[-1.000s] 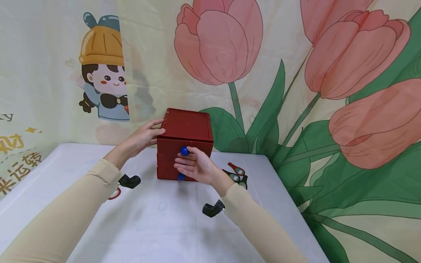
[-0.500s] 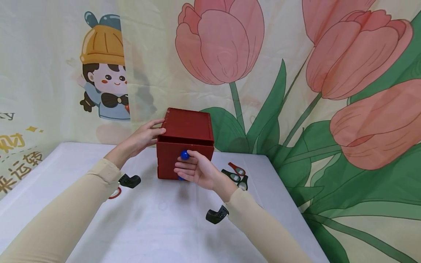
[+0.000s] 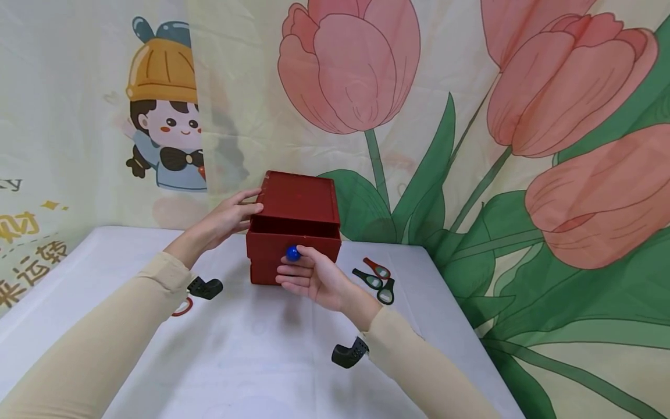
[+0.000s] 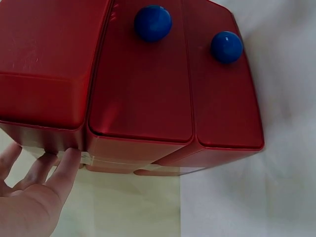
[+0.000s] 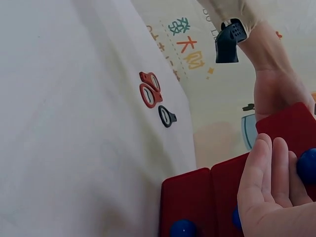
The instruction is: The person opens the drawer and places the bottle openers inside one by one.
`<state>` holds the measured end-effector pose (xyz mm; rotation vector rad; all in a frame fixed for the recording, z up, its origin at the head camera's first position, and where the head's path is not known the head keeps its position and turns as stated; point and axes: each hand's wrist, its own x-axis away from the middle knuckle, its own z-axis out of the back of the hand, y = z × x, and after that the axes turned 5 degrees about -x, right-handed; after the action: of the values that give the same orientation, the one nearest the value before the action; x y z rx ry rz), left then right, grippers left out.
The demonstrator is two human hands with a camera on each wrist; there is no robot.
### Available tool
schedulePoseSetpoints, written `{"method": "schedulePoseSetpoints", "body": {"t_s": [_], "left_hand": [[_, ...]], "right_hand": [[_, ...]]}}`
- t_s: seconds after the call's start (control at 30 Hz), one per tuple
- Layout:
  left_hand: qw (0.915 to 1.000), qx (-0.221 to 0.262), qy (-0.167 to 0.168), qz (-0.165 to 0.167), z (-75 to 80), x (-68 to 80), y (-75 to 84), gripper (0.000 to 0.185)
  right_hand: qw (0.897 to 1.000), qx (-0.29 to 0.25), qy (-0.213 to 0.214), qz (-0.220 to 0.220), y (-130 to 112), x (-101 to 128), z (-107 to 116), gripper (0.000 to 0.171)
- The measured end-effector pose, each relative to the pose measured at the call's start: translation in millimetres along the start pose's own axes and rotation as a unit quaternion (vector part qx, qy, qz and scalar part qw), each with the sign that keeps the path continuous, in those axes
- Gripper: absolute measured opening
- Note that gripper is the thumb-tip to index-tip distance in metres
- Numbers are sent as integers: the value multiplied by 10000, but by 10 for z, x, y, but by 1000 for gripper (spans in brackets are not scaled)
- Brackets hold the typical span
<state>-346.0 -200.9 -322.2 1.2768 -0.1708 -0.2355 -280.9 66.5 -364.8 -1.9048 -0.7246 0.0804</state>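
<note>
A dark red box (image 3: pixel 295 203) with stacked drawers stands at the back of the white table (image 3: pixel 251 361). Its top drawer (image 3: pixel 272 247) is slid out a little, leaving a dark gap under the lid. My right hand (image 3: pixel 309 273) pinches that drawer's blue knob (image 3: pixel 293 253). My left hand (image 3: pixel 230 215) rests with straight fingers against the box's left side. In the left wrist view, two blue knobs (image 4: pixel 153 22) show on the drawer fronts, and my fingers (image 4: pixel 66 165) touch the box's edge. The right wrist view shows my right hand (image 5: pixel 269 197) beside a blue knob (image 5: pixel 307 165).
Three small tags (image 3: pixel 378 279), red, green and black, lie on the table right of the box. A red tag (image 3: pixel 181 308) lies under my left forearm. The table's right edge (image 3: pixel 460 326) runs close by, and a printed curtain hangs right behind the box.
The top drawer has slid out toward me as my right hand drew its blue knob back. My left hand has stayed on the box's side.
</note>
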Motion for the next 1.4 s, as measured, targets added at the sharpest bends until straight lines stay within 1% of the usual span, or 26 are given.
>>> {"method": "schedulePoseSetpoints", "body": {"t_s": [0.17,0.37,0.77,1.17,1.4], "left_hand": [[10000,-21,0,35,4,-3,-6,76],[10000,10,-12,-10,10,1,-2,76],[10000,-40,-63,18,18,9,-15,78],[10000,-57,-37,-3,23,21,-2,79],[9999,8,-116,-31,19,8,6,78]], "right_hand": [[10000,57,29,64,31,52,-13,55],[9998,24,42,178,78,111,-51,54],[9998,-51,77,198,157,191,-77,54],[9998,-3,-56,200,181,295,-98,53],[9997,43,-103,213,195,337,-82,53]]}}
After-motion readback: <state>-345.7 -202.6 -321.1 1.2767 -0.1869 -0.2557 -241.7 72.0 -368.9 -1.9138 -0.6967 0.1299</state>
